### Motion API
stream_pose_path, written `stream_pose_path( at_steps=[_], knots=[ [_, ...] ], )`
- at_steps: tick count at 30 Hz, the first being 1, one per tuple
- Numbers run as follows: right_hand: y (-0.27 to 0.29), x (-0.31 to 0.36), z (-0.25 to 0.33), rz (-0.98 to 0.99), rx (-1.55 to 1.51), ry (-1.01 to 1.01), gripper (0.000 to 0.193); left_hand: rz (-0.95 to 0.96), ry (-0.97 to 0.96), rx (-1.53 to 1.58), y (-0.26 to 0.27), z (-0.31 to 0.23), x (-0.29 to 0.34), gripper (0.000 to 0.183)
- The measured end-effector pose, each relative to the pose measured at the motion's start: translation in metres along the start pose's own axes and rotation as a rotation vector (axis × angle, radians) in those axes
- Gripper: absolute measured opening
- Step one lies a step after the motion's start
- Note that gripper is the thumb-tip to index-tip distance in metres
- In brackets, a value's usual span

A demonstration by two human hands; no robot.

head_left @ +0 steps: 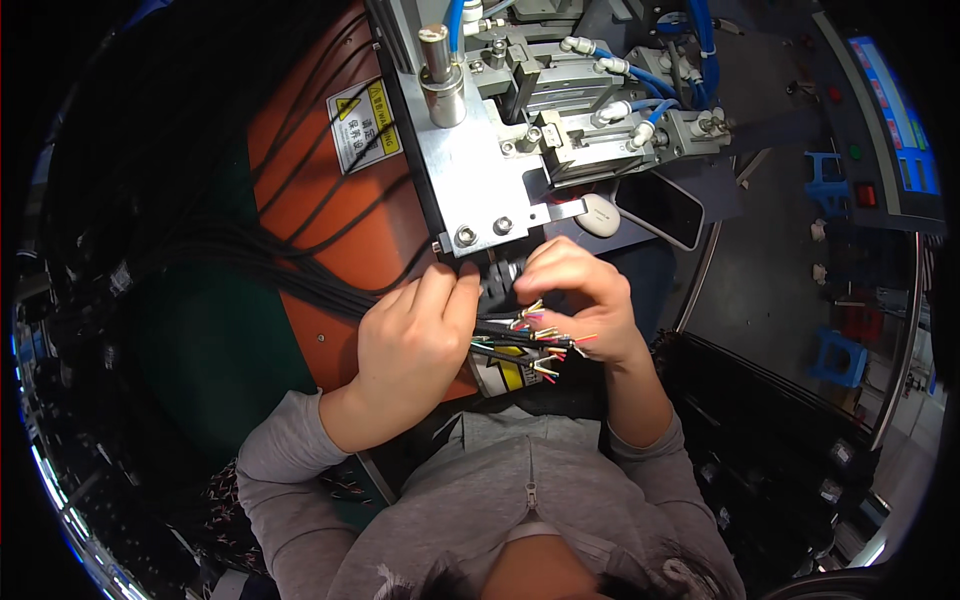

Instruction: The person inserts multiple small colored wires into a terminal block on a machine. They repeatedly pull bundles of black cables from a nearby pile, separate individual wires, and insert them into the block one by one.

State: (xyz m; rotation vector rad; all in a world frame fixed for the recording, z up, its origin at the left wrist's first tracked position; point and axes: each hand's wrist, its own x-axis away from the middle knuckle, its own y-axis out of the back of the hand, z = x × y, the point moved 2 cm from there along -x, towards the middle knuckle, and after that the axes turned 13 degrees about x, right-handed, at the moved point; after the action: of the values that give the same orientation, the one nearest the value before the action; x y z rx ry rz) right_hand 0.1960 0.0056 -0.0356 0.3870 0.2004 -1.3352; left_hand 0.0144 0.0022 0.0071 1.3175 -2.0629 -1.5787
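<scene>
My left hand (415, 335) is closed over a bundle of black cables (335, 290), just under the front corner of a metal machine plate (470, 180). To the right of that hand the cable ends (545, 350) stick out, their thin coloured wires fanned and bare at the tips. My right hand (590, 300) has its fingers curled at the machine's front edge, beside a dark fitting (497, 285). What its fingertips pinch, if anything, is hidden. The coloured wires lie close to its thumb.
A pneumatic machine with blue air hoses (650, 80) and a steel cylinder (442, 95) stands ahead. Right of it lie a white rounded case (598, 215) and a phone (660, 208). An orange surface (330, 215) with a warning label (363, 125) is at left. A control screen (895, 120) stands far right.
</scene>
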Motion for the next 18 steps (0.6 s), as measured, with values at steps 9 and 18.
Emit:
stream_pose_path(
  at_steps=[9,18],
  knots=[
    [0.003,0.0,0.009,-0.187,-0.098,0.107,0.022,-0.312,-0.315,0.24,0.018,-0.005,-0.009,0.037],
    [-0.016,-0.008,0.027,-0.338,0.227,0.205,0.028,-0.195,-0.187,0.379,0.009,0.003,-0.01,0.023]
  ],
)
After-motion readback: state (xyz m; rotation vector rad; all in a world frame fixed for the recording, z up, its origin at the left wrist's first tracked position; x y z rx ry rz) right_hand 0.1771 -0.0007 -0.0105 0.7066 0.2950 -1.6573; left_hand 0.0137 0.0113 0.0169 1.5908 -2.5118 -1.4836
